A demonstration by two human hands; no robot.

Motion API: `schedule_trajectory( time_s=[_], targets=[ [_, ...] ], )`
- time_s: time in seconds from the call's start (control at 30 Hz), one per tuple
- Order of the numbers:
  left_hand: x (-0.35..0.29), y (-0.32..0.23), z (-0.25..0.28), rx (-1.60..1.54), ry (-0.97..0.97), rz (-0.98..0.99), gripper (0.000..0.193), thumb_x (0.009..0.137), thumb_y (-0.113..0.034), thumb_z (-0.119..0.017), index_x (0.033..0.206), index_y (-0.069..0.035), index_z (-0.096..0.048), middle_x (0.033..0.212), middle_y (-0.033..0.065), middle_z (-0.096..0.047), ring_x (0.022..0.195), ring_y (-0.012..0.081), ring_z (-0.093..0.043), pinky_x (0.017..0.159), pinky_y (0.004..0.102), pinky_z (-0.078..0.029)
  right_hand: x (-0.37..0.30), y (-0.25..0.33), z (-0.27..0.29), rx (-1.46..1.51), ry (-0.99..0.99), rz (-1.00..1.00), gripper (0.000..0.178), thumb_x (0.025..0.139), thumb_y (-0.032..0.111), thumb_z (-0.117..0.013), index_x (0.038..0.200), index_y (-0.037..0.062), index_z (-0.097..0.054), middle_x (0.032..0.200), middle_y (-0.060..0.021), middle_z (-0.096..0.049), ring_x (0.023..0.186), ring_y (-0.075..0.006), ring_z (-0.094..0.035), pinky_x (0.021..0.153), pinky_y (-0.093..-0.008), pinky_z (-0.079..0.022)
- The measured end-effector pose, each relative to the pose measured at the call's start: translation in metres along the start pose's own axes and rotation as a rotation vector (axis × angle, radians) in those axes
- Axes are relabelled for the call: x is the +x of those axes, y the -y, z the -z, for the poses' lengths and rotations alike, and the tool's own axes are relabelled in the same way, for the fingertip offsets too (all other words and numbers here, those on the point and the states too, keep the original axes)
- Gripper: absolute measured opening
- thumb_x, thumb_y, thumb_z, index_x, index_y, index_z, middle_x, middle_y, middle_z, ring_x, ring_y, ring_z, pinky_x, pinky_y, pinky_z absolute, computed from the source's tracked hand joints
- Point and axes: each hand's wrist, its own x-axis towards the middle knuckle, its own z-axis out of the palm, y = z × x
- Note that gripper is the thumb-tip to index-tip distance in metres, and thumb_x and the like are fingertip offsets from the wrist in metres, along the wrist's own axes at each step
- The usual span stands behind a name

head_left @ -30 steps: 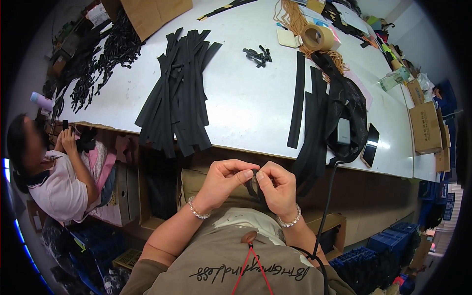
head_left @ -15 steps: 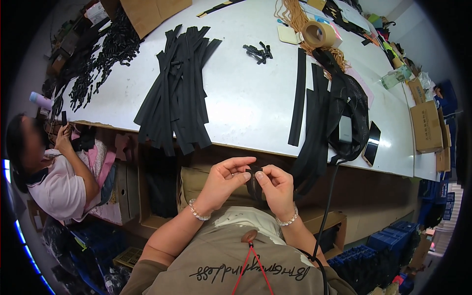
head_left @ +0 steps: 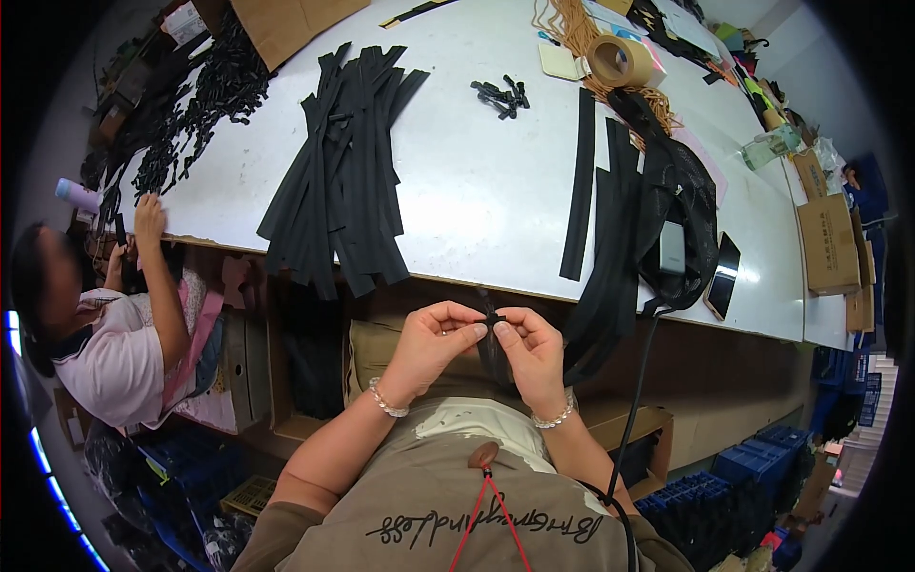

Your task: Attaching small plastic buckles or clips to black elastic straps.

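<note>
As a black strip [head_left: 493, 360] was held up before a brown shirt [head_left: 419, 520], short of the worktop [head_left: 477, 210], it was pinched from both sides. By the left hand [head_left: 434, 345], it was clamped between thumb and fingertips; by the right hand [head_left: 534, 357], a like grip was applied, the two thumbs nearly touching. Half a second earlier, the left forefinger had been held out, clear of the strip; at this moment it had been brought back down, and a short dark length was exposed above the fingertips. The strip, it was judged, had been shifted within the grip and was being handled finely by both hands; its exact fold could not be told.

Just beyond, a heap of strips [head_left: 353, 181] was laid over the near edge at left, and a bundle of strips [head_left: 615, 229] at right, beside a black mesh bag [head_left: 688, 181] and a phone [head_left: 722, 276]. At far left, a co-worker's hand [head_left: 149, 224], earlier held lower, had been raised to a pile of small black pieces [head_left: 224, 91]. Farther back, a small black cluster [head_left: 500, 97] was seen, with brown tape [head_left: 620, 62] to its right.
</note>
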Motion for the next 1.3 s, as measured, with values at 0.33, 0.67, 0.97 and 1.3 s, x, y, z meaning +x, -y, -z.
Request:
schedule_trajectory(
  time_s=[0.33,0.67,0.97,1.3],
  targets=[
    [-0.001,0.007,-0.004,-0.081,0.006,0.102,0.011,0.082,-0.007,-0.065,0.092,-0.004,-0.061,0.078,0.0008,-0.062,0.065,0.0051,-0.055,0.057,0.0182,-0.046,0.001,0.003,-0.003,0.148,-0.053,0.029,0.027,0.086,0.001,-0.057,0.112,-0.0047,-0.056,0.085,-0.0026,-0.062,0.073,-0.0036,-0.055,0.065,-0.0155,-0.045],
    [-0.008,0.01,-0.009,-0.111,0.02,0.151,0.013,0.082,-0.011,-0.066,0.094,-0.005,-0.063,0.083,-0.0012,-0.063,0.071,0.0036,-0.055,0.059,0.0176,-0.044,0.0,0.0,0.01,0.196,-0.029,-0.145,0.016,0.085,0.001,-0.058,0.101,-0.0026,-0.061,0.082,-0.003,-0.062,0.071,-0.0046,-0.056,0.065,-0.0168,-0.047],
    [-0.018,0.005,-0.018,-0.122,0.071,0.102,0.009,0.083,-0.003,-0.06,0.082,-0.006,-0.051,0.082,0.0026,-0.063,0.063,0.0042,-0.054,0.058,0.0172,-0.046,-0.005,0.014,0.011,0.141,-0.036,-0.027,0.013,0.084,-0.001,-0.059,0.097,-0.0037,-0.06,0.085,-0.004,-0.062,0.073,-0.0073,-0.056,0.065,-0.0187,-0.046],
    [-0.022,-0.01,-0.023,0.283,-0.021,-0.27,0.015,0.076,0.004,-0.06,0.077,-0.004,-0.048,0.073,-0.0013,-0.049,0.067,0.0028,-0.049,0.059,0.0177,-0.042,-0.015,0.026,-0.002,-0.394,-0.105,0.434,0.011,0.076,-0.005,-0.064,0.086,-0.0025,-0.063,0.083,-0.0088,-0.063,0.072,-0.0141,-0.058,0.064,-0.0227,-0.046]
  ],
)
